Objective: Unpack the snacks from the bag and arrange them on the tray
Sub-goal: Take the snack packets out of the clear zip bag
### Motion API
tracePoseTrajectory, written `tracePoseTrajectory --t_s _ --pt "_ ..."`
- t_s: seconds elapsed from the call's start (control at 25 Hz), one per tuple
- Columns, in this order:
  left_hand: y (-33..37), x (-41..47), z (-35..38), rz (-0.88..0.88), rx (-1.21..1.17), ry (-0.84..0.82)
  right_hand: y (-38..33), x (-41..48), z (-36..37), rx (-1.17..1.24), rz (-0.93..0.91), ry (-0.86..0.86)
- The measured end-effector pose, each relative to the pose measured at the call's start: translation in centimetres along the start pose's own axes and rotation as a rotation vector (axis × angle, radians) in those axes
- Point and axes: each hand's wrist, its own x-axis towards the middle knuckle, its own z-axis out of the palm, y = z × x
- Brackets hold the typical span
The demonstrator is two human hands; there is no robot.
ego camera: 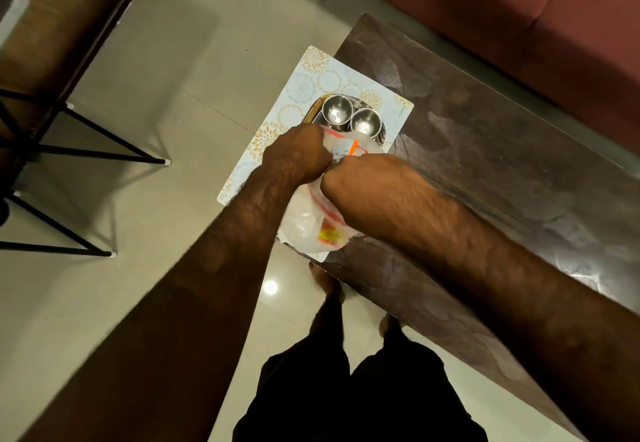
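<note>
A thin white plastic bag (304, 223) with red and orange print lies on the near end of a patterned placemat (311, 71). Yellow and orange packaging shows through its side; the snacks themselves are hidden. My left hand (298, 154) and my right hand (360, 175) are both closed on the bag's top, knuckles almost touching. Just beyond the hands a steel tray (313, 114) holds two small empty steel bowls (336, 109) side by side, and the bag and hands cover most of the tray.
The placemat overhangs the left end of a dark brown table (502, 171). A maroon sofa (519, 9) stands behind it. A wooden table with thin black metal legs (86, 151) stands at left on the tiled floor. My bare feet are near the table's corner.
</note>
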Motion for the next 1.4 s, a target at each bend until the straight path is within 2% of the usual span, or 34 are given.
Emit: tracePoseTrajectory --t_s 0.12,0.28,0.44,0.6,0.72,0.88,1.0,1.16,1.4 --pt "-2.8 -0.5 1.0 -0.002 0.042 -0.07 0.7 -0.2 -0.2 0.104 0.055 0.199" --pt "-4.5 -2.1 3.2 0.057 0.013 0.027 1.7 -0.4 -0.7 0.232 0.219 0.431" --pt "-3.6 -2.1 3.5 0.05 -0.167 0.079 4.2 0.0 -0.1 0.298 0.324 0.493" --pt "-2.9 -2.3 2.9 0.006 -0.198 0.131 7.8 0.9 2.8 0.686 0.495 0.373" --pt "-2.3 -2.7 2.2 -0.01 -0.133 0.258 10.4 1.2 6.8 0.887 0.618 0.246" --pt "-1.5 -3.0 1.6 -0.024 -0.073 0.379 12.2 0.9 13.0 1.26 0.859 0.081" --pt "-1.2 -3.1 1.4 -0.037 -0.07 0.404 11.9 1.0 17.0 1.482 1.086 0.018" --pt "-1.5 -2.8 1.6 -0.025 -0.064 0.406 10.8 2.5 20.2 1.837 1.285 -0.024" --pt "-2.3 -2.0 2.3 0.0 -0.026 0.387 9.3 6.7 23.2 2.297 1.347 0.064"
